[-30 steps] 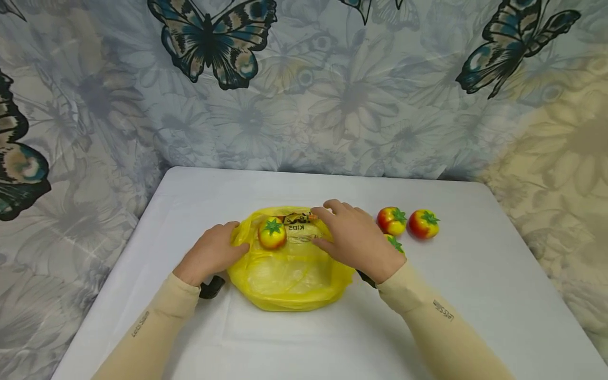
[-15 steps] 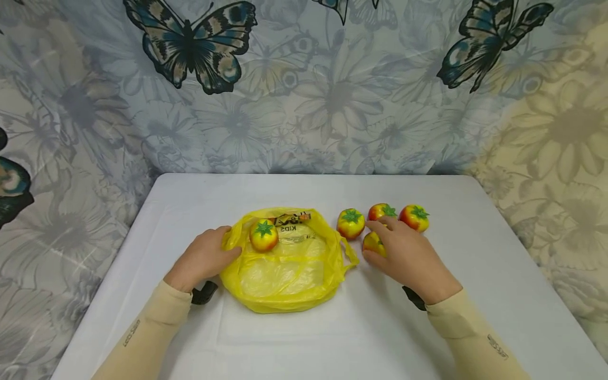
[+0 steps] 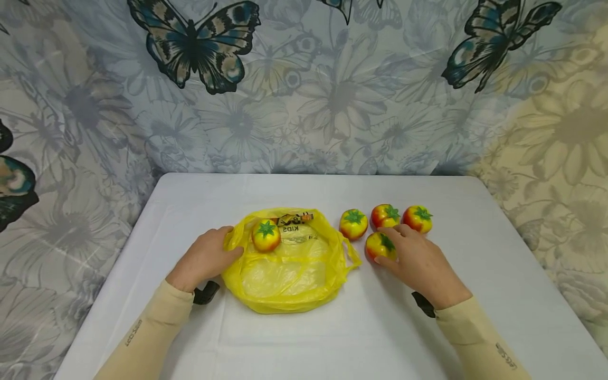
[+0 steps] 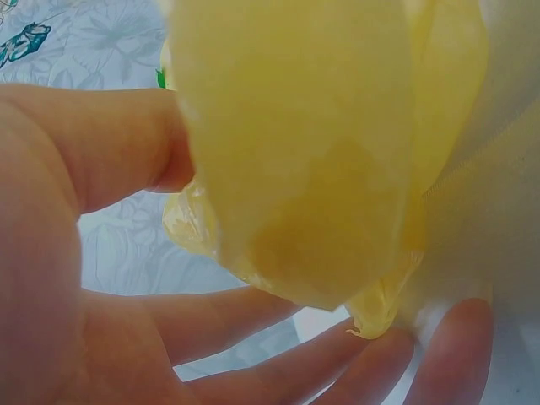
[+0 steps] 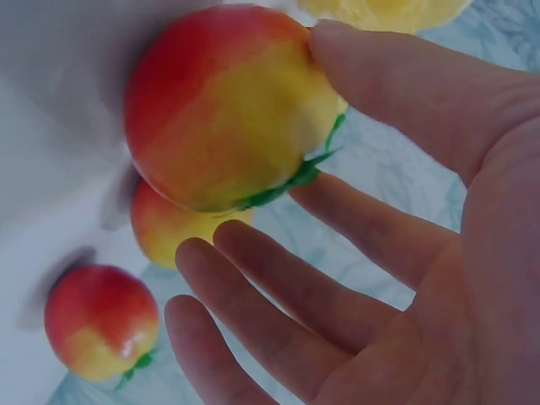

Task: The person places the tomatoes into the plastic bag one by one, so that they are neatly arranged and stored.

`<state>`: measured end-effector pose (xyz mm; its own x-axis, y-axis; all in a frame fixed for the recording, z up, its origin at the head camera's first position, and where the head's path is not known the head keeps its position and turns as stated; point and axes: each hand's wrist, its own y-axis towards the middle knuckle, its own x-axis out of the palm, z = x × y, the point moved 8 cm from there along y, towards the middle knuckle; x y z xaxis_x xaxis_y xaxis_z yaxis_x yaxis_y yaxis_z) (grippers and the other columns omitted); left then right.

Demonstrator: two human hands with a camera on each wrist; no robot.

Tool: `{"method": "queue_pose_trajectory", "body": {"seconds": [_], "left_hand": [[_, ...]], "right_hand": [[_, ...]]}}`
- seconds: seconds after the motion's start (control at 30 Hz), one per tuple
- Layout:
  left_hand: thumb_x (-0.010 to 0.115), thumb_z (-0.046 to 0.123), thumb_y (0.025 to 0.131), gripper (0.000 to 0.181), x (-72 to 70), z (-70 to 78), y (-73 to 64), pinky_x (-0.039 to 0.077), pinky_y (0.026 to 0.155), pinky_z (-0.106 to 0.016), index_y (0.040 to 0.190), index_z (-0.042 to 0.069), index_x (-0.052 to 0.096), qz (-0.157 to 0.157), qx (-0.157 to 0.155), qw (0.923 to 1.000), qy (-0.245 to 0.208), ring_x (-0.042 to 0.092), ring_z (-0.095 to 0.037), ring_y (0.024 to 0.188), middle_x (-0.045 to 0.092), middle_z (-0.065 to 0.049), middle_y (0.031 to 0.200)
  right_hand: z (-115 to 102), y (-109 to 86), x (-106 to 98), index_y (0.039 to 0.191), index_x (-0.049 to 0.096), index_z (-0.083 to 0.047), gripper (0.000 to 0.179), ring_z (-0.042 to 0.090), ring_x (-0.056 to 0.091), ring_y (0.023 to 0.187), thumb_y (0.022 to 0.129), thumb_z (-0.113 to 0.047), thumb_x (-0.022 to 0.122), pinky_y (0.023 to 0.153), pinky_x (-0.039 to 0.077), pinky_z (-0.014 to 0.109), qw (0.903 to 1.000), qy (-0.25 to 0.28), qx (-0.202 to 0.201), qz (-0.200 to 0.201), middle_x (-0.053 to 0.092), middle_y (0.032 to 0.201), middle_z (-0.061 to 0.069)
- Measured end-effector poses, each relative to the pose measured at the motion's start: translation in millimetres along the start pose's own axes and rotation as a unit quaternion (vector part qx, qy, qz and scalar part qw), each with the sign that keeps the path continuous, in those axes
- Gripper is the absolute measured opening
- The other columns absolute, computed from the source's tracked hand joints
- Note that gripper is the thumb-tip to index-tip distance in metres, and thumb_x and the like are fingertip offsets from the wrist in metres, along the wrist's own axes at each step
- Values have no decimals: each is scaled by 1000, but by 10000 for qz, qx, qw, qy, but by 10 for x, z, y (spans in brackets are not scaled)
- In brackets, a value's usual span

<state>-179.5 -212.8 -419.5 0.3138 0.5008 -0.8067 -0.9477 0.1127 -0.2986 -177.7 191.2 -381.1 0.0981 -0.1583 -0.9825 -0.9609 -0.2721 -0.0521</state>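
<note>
A yellow plastic bag (image 3: 285,279) lies spread open on the table, with dark printing at its far side. Inside its far left part sits a red-and-yellow toy tomato (image 3: 266,236) with a green star-shaped top. My left hand (image 3: 204,258) holds the bag's left edge, thumb over the rim; in the left wrist view the yellow plastic (image 4: 295,152) hangs between thumb and fingers. My right hand (image 3: 423,264) grips another toy tomato (image 5: 228,110) between thumb and index finger, the other fingers spread. That tomato appears to stand on the table.
Beyond the right hand stand three more toy tomatoes: one (image 3: 353,224) beside the bag, one (image 3: 385,216) behind the gripped one, one (image 3: 417,219) farthest right. A bag handle (image 3: 352,258) sticks out rightward. The white table (image 3: 285,348) meets a butterfly-patterned cloth backdrop (image 3: 304,105).
My right hand has moved from over the bag's right side to the tomatoes and has its thumb and index finger round one. The left hand has stayed at the bag's edge.
</note>
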Motion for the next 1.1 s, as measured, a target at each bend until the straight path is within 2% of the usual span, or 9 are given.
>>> {"method": "queue_pose_trajectory", "body": {"seconds": [0.33,0.67,1.1], "left_hand": [[60,36,107,72,-3,7,-7,47,115,-64,161,-6,42,22,-18,10000,-18,55,-49,140,52,-34,156],[60,36,106,71,-2,5,13,50,111,-60,161,-5,44,42,-4,10000,4,59,-43,132,55,-32,153],[61,34,106,69,-21,25,3,50,110,-60,160,-7,45,90,44,9999,-31,60,-44,130,57,-33,151]], "right_hand": [[-9,2,78,146,64,-8,64,40,67,110,94,-37,86,92,61,65,9997,206,100,-60,63,135,27],[-16,4,105,145,63,-10,60,36,70,96,95,-37,84,91,61,65,9988,471,98,-65,61,136,26],[-6,15,107,147,62,-10,60,38,70,100,96,-35,82,94,60,66,9986,496,137,-151,59,139,26]]}}
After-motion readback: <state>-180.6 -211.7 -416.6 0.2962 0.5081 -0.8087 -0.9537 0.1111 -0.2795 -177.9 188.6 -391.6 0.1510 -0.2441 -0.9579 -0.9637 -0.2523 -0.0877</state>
